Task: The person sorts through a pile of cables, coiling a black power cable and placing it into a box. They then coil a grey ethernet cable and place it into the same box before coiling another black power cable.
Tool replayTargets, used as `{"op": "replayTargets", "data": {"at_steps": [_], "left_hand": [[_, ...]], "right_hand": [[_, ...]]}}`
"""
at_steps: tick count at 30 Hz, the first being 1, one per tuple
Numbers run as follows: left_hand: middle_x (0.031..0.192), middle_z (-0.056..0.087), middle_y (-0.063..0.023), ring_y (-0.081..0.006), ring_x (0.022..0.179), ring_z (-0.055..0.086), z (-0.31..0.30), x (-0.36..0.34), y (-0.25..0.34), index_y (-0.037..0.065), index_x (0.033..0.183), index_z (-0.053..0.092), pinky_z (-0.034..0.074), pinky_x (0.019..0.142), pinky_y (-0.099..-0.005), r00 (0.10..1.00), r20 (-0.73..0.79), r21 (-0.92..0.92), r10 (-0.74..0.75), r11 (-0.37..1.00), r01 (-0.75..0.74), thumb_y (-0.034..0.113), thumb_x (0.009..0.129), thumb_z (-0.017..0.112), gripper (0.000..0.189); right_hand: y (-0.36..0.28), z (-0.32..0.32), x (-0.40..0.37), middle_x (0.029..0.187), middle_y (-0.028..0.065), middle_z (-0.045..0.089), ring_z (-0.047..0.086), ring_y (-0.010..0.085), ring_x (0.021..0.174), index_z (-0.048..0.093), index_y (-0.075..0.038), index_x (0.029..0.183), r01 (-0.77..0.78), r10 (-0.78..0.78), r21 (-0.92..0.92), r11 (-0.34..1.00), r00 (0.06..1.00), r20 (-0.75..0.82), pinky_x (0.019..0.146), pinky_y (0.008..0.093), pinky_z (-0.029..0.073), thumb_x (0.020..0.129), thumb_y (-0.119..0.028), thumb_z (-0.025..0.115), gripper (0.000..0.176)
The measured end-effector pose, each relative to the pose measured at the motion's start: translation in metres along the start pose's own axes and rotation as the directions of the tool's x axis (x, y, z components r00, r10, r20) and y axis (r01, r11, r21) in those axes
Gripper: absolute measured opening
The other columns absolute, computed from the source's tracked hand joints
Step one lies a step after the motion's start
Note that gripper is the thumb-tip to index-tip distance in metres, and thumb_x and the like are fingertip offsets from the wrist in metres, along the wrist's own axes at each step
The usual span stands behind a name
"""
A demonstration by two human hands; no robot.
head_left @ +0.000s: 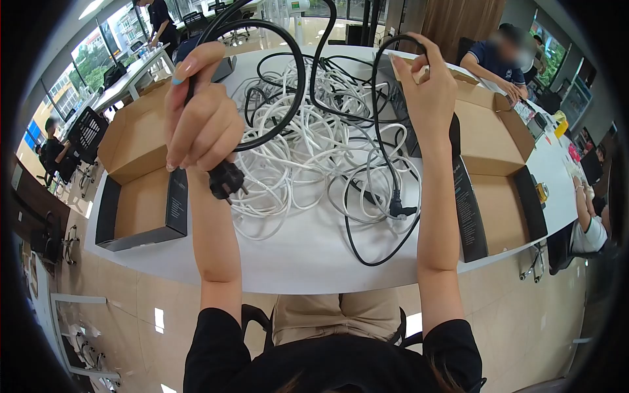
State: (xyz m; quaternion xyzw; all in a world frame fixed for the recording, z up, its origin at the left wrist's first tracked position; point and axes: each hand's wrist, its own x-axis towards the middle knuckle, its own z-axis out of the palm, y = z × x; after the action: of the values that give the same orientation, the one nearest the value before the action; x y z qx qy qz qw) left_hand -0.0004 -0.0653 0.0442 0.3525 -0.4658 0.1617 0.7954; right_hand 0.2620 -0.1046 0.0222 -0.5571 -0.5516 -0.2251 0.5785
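Observation:
My left hand (204, 118) is raised over the left of the table, its fingers wrapped round a black power cord (303, 72). The cord's plug (227, 181) hangs below that fist, prongs outward. Loops of the cord arch up past the top edge of the view and across to my right hand (426, 85). There my thumb and index finger pinch the black cord, which drops to a black connector (397, 205) over the tabletop. Between both hands lies a tangled heap of white cables (295, 144), with other black cords mixed in.
An open cardboard box (141, 208) stands left of the heap, and another open box (495, 203) stands at the right. A person (501, 65) sits at the far right of the white table (314, 265). Another person (159, 26) stands at a desk behind, left.

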Motion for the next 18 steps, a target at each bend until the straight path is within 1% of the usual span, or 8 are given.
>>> {"op": "replayTargets", "data": {"at_steps": [2,4,7,9,11,13,16,18], "left_hand": [[0.040,0.047,-0.0093,-0.0118,0.023,0.036,0.001,0.002,-0.001,0.004,0.106,0.030,0.024,0.025,-0.0195,1.000,-0.019,0.036,0.002,0.999,-0.001,0.013,0.096,0.022,0.016],[0.040,0.046,-0.0077,-0.0109,0.022,0.035,0.005,0.004,-0.002,0.005,0.102,0.030,0.026,0.025,-0.0205,0.983,-0.117,0.112,0.141,0.985,-0.128,0.014,0.096,0.021,0.014],[0.049,0.044,-0.0030,-0.0086,0.027,0.036,0.006,0.004,-0.001,0.001,0.103,0.035,0.028,0.032,-0.0206,0.928,-0.181,0.302,0.325,0.917,-0.262,0.017,0.097,0.023,0.021],[0.056,0.043,-0.0019,-0.0080,0.031,0.036,0.006,0.002,-0.002,-0.002,0.105,0.038,0.029,0.037,-0.0207,0.839,-0.225,0.452,0.496,0.816,-0.361,0.019,0.098,0.024,0.026],[0.063,0.040,-0.0002,-0.0051,0.034,0.032,-0.008,-0.010,0.011,-0.005,0.106,0.041,0.027,0.042,-0.0209,0.822,-0.133,0.557,0.554,0.727,-0.401,0.018,0.098,0.029,0.027],[0.065,0.041,-0.0003,-0.0043,0.036,0.030,-0.013,-0.016,0.018,-0.003,0.100,0.044,0.027,0.042,-0.0204,0.717,-0.156,0.651,0.679,0.617,-0.442,0.019,0.097,0.032,0.026],[0.069,0.044,-0.0013,-0.0037,0.037,0.028,-0.015,-0.024,0.031,0.001,0.094,0.046,0.027,0.042,-0.0200,0.545,-0.142,0.782,0.827,0.431,-0.451,0.020,0.097,0.033,0.023],[0.072,0.047,-0.0024,-0.0035,0.038,0.027,-0.017,-0.026,0.033,0.005,0.092,0.046,0.027,0.043,-0.0198,0.503,-0.099,0.911,0.859,0.282,-0.302,0.020,0.096,0.033,0.021]], "right_hand": [[-0.013,-0.013,0.003,0.059,0.0060,0.049,0.044,0.0179,0.052,0.061,-0.006,0.100,0.052,-0.059,0.044,0.998,0.985,0.161,0.050,0.0287,0.037,0.076,-0.022,0.068,0.030],[-0.013,-0.018,0.003,0.056,0.0090,0.049,0.041,0.0157,0.048,0.065,-0.002,0.089,0.116,-0.161,0.171,0.978,0.947,0.277,0.049,0.0275,0.035,0.077,-0.020,0.066,0.022],[-0.029,-0.047,0.004,0.060,0.0083,0.054,0.042,0.0130,0.050,0.065,-0.001,0.094,-0.003,-0.117,0.197,0.980,0.794,0.597,0.048,0.0262,0.034,0.077,-0.019,0.067,0.025],[-0.032,-0.061,0.001,0.061,0.0080,0.056,0.043,0.0118,0.051,0.065,-0.002,0.095,0.028,-0.192,0.249,0.968,0.720,0.667,0.048,0.0261,0.034,0.076,-0.017,0.067,0.024],[-0.041,-0.075,0.001,0.061,0.0077,0.057,0.043,0.0109,0.052,0.066,-0.002,0.094,0.032,-0.235,0.283,0.959,0.650,0.723,0.048,0.0256,0.034,0.075,-0.015,0.066,0.024],[-0.054,-0.092,0.006,0.061,0.0073,0.058,0.042,0.0103,0.052,0.067,-0.001,0.094,0.010,-0.241,0.291,0.957,0.587,0.773,0.047,0.0247,0.032,0.075,-0.014,0.065,0.023],[-0.035,-0.112,0.018,0.059,0.0073,0.056,0.041,0.0095,0.049,0.067,0.003,0.092,0.115,-0.411,0.414,0.903,0.509,0.756,0.044,0.0232,0.029,0.075,-0.015,0.063,0.026],[-0.024,-0.116,0.018,0.056,0.0059,0.053,0.040,0.0089,0.046,0.065,0.006,0.091,0.112,-0.544,0.614,0.781,0.605,0.582,0.043,0.0228,0.026,0.077,-0.017,0.061,0.028]]}}
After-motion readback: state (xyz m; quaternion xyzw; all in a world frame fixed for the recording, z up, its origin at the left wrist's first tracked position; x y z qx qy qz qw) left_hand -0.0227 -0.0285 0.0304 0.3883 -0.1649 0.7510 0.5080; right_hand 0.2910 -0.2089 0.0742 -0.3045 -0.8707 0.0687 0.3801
